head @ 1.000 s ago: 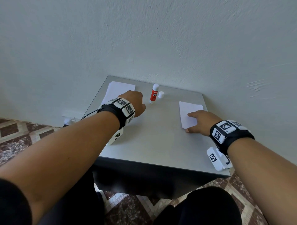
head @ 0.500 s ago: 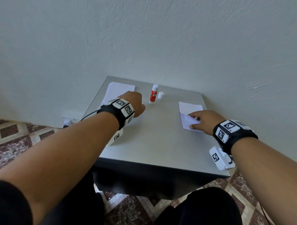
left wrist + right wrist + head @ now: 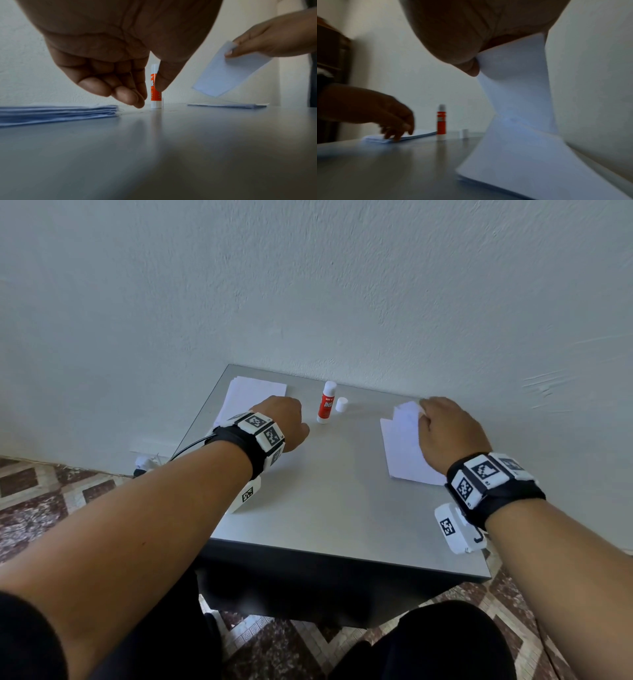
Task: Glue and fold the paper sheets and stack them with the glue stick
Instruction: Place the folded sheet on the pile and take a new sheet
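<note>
White paper fills the head view — the right hand pinches one sheet lifted off the right-hand pile; the uncapped glue stick stands between the hands, its cap beside it. The left hand rests by the other stack.

Left wrist: fingers hang loosely curled, holding nothing, just before the stick.

Right wrist: the sheet bows below the thumb — a thin pinch could drag a second sheet along, I judge.

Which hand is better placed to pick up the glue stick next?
Left. The left hand is free, fingers loosely curled beside the upright, uncapped glue stick. The right hand already pinches a lifted sheet.
</note>
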